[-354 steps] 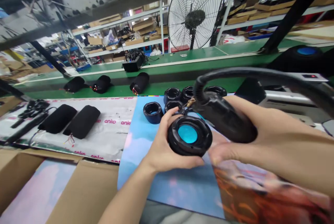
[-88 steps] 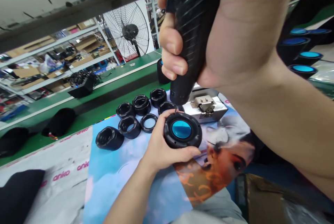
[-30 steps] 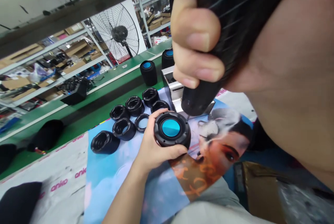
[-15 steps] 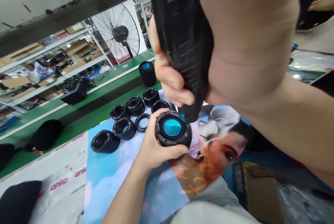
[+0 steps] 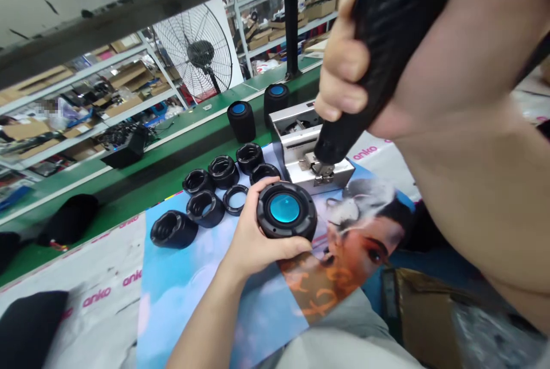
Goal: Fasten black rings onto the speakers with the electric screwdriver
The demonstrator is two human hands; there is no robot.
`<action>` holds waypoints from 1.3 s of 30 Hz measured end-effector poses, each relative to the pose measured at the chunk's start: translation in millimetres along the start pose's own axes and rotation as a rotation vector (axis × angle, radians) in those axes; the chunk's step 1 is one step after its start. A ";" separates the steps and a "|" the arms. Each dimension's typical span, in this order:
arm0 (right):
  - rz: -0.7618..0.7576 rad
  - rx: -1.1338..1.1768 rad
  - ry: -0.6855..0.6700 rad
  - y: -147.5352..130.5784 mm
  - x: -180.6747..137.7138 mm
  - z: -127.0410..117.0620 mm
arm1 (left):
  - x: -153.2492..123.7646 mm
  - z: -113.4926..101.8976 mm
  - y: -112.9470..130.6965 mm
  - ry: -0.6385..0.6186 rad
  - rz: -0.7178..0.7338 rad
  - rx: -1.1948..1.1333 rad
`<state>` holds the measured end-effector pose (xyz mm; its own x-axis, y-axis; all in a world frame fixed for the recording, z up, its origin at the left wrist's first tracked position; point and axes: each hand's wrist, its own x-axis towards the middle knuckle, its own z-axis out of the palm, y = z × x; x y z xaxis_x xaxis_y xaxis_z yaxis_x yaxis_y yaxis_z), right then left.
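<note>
My left hand (image 5: 253,237) grips a round black speaker part with a blue centre (image 5: 286,209), held face up just above a printed poster sheet (image 5: 223,294). My right hand (image 5: 387,54) is closed around a black electric screwdriver (image 5: 373,65), held close to the camera. Its tip points down at a small metal box (image 5: 307,157) just behind the speaker part, apart from the part.
Several black ring-shaped housings (image 5: 206,183) lie behind my left hand. Two upright black speakers with blue tops (image 5: 243,120) stand on the green conveyor (image 5: 141,168). A black fabric sleeve (image 5: 69,220) lies at left, a standing fan (image 5: 193,54) beyond. A cardboard box (image 5: 429,323) sits lower right.
The screwdriver has lifted off the speaker part's rim and swung right, so its tip is over the metal box. My left hand keeps the part in place.
</note>
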<state>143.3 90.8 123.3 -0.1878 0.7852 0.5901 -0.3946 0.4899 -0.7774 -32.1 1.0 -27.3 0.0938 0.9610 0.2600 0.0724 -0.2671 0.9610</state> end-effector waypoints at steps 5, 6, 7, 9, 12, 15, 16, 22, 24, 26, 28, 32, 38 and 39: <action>0.011 0.015 0.121 60.5 -0.8 -32.4 | -0.3 0.5 -0.7 0.004 -0.003 -0.015; 0.027 0.016 0.129 67.8 -2.3 -34.4 | -0.4 0.3 -1.2 0.007 0.002 -0.010; 0.028 0.017 0.134 72.6 -4.2 -35.2 | -0.5 0.1 -1.7 0.010 0.008 -0.007; 0.038 0.021 0.126 76.3 -8.6 -35.0 | -0.6 -0.2 -2.3 0.010 0.015 -0.012; 0.151 0.027 0.074 73.4 -14.5 -35.3 | -0.4 -0.2 -2.4 0.017 0.009 -0.040; 0.224 0.053 0.072 62.7 -14.9 -35.9 | 0.2 -0.4 -2.3 0.021 -0.003 -0.052; 0.167 0.051 0.094 57.6 -13.3 -35.2 | 0.4 -0.8 -2.6 0.020 -0.007 -0.049; -0.215 -0.049 0.151 44.5 -3.7 -24.8 | 2.0 -2.9 -4.5 0.042 -0.020 -0.034; -0.125 -0.020 0.129 53.1 -5.2 -24.9 | 2.2 -2.3 -3.7 0.036 -0.017 -0.038; -0.072 -0.011 0.145 63.6 -7.5 -27.2 | 2.3 -1.3 -2.4 0.023 -0.014 -0.042; -0.056 -0.001 0.171 71.6 -9.1 -29.9 | 2.4 -0.7 -1.7 0.023 -0.011 -0.039; -0.008 -0.001 0.167 74.9 -9.9 -30.7 | 2.7 -1.0 -3.1 0.037 0.004 -0.038; 0.114 0.017 0.132 44.4 -11.5 -26.5 | 1.9 -0.5 -3.8 0.032 0.011 -0.044; 0.101 -0.012 0.124 36.4 -11.1 -26.3 | 1.8 -0.3 -3.3 0.033 0.010 -0.036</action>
<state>154.7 109.9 82.8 -0.1130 0.8713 0.4776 -0.3681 0.4098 -0.8346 -32.5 3.7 -30.0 0.0619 0.9604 0.2715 0.0355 -0.2740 0.9611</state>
